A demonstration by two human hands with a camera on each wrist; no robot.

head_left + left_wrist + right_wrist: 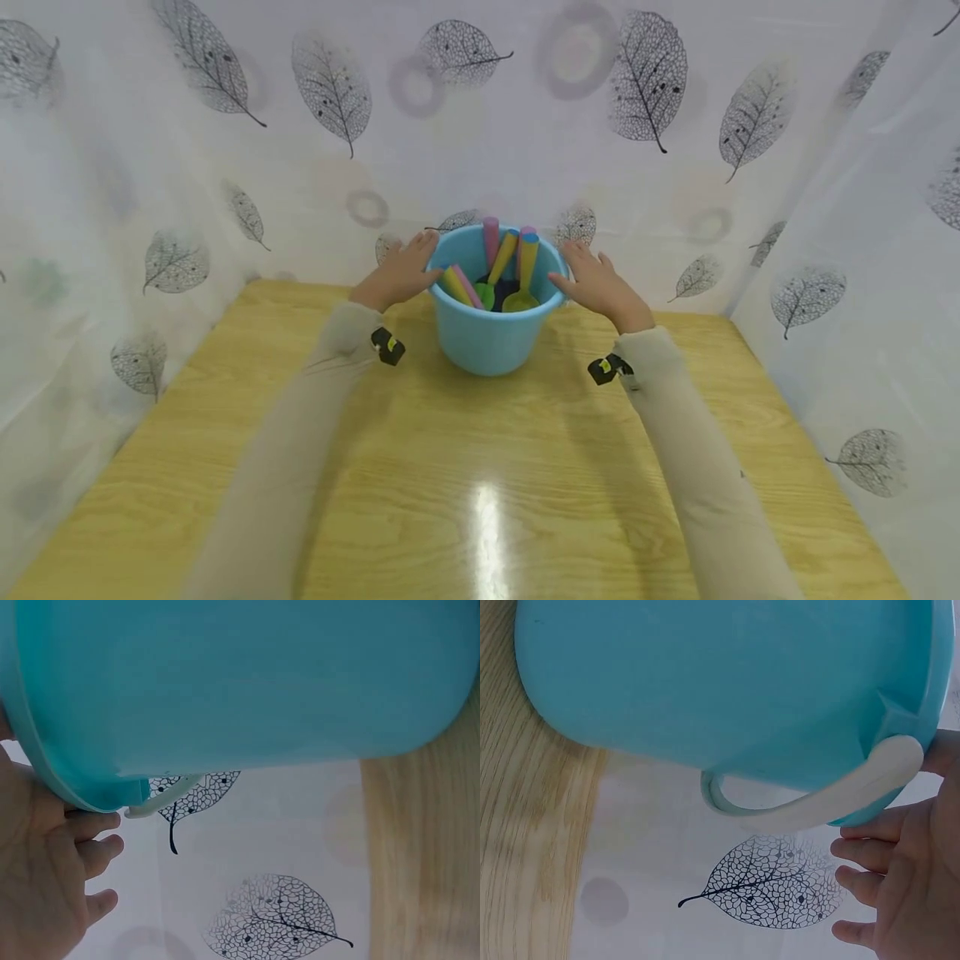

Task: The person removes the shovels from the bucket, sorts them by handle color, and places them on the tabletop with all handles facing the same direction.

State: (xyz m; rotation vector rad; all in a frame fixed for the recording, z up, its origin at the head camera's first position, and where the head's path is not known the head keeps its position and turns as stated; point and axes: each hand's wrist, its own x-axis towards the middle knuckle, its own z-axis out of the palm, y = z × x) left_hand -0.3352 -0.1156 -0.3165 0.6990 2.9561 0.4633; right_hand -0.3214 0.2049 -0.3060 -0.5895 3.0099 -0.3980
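A light blue bucket (pixel 487 342) stands upright at the far side of the wooden table, in the middle of the head view. Toys fill it: two yellow-handled scoops (pixel 528 258), pink handles (pixel 491 237) and a yellow and pink piece (pixel 461 286) leaning on the near left wall. My left hand (pixel 399 271) is at the left rim, fingers extended, thumb over the edge. Opposite it, my right hand (pixel 603 286) has its fingers spread and its thumb right at the rim. The right wrist view shows the white bucket handle (pixel 840 791) hanging down behind the bucket.
The wooden table (pixel 480 442) stretches from the bucket toward me. Behind it and along both sides hangs a pale curtain (pixel 480 133) printed with dark leaves, close to the table's back edge.
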